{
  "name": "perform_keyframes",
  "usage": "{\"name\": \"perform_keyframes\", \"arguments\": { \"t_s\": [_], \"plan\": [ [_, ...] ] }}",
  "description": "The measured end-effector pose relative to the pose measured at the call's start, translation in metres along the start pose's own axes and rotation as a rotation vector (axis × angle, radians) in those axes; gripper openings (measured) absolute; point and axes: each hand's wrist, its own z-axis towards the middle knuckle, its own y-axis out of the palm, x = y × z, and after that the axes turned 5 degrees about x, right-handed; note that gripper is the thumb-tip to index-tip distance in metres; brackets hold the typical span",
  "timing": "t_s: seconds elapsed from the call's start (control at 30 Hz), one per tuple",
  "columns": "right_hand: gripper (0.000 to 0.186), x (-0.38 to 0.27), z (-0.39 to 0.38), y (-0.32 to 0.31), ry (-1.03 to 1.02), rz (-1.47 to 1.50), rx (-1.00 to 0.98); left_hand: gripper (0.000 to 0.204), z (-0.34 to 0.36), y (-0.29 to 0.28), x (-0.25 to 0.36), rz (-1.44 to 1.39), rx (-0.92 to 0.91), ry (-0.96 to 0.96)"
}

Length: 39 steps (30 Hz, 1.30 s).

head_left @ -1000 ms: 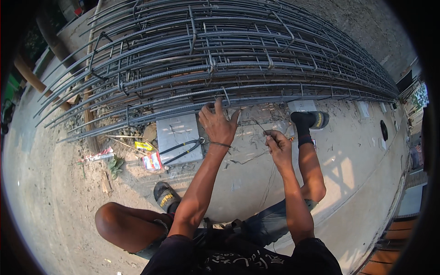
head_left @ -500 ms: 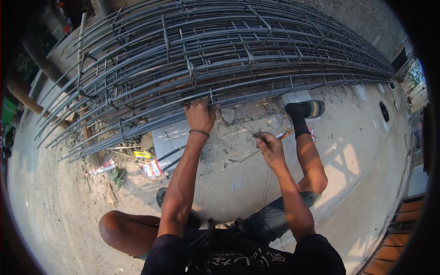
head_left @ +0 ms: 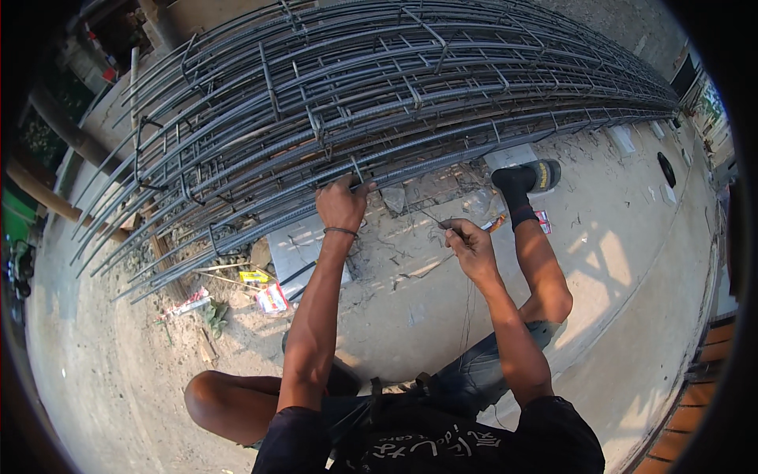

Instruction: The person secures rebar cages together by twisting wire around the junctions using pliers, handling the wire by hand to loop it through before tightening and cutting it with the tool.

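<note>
My left hand (head_left: 342, 204) is closed over the near bar of a long rebar cage (head_left: 260, 207), right beside a cross tie (head_left: 357, 167). Its fingertips are partly hidden behind the bar. Apart from it, to the right and nearer to me, my right hand (head_left: 471, 250) pinches a thin dark tie wire (head_left: 431, 217) between thumb and fingers. One end of the wire points up and left toward the cage. Below the right hand, thin strands (head_left: 466, 316) hang down toward my leg.
More stacked rebar cages fill the far side, their loose bar ends sticking out at left. Under the near edge lies a pale slab (head_left: 304, 241). Wrappers (head_left: 272, 299) and wood scraps litter the ground at left. My sandalled foot (head_left: 517, 183) stands by the cage at right.
The whole view has shifted slightly. My left hand stays on the bar near the tie; my right hand still pinches the wire, with its fingers turned a little.
</note>
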Motion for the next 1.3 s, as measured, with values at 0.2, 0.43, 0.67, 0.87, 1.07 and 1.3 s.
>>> {"name": "perform_keyframes", "arguments": {
  "t_s": [0.2,0.43,0.67,0.87,1.07,1.3],
  "plan": [
    [0.017,0.002,0.003,0.001,0.017,-0.136,0.081,0.032,-0.002,-0.005,0.007,0.021,0.004,-0.004],
    [0.018,-0.005,0.002,-0.002,-0.131,-0.253,0.105,0.029,-0.008,-0.001,0.008,0.009,0.035,-0.022],
    [0.018,-0.006,-0.001,-0.003,-0.136,-0.243,0.116,0.029,-0.009,-0.004,0.007,-0.032,0.031,-0.006],
    [0.018,-0.005,-0.004,-0.001,-0.126,-0.246,0.108,0.031,-0.009,-0.007,0.006,-0.012,0.011,0.078],
    [0.018,-0.011,-0.001,0.002,-0.193,-0.185,0.145,0.029,-0.008,-0.011,0.002,-0.018,-0.033,0.05],
    [0.02,-0.049,0.031,0.014,-0.42,-0.6,0.137,0.031,-0.008,-0.009,0.004,-0.023,0.014,0.008]
  ]
}}
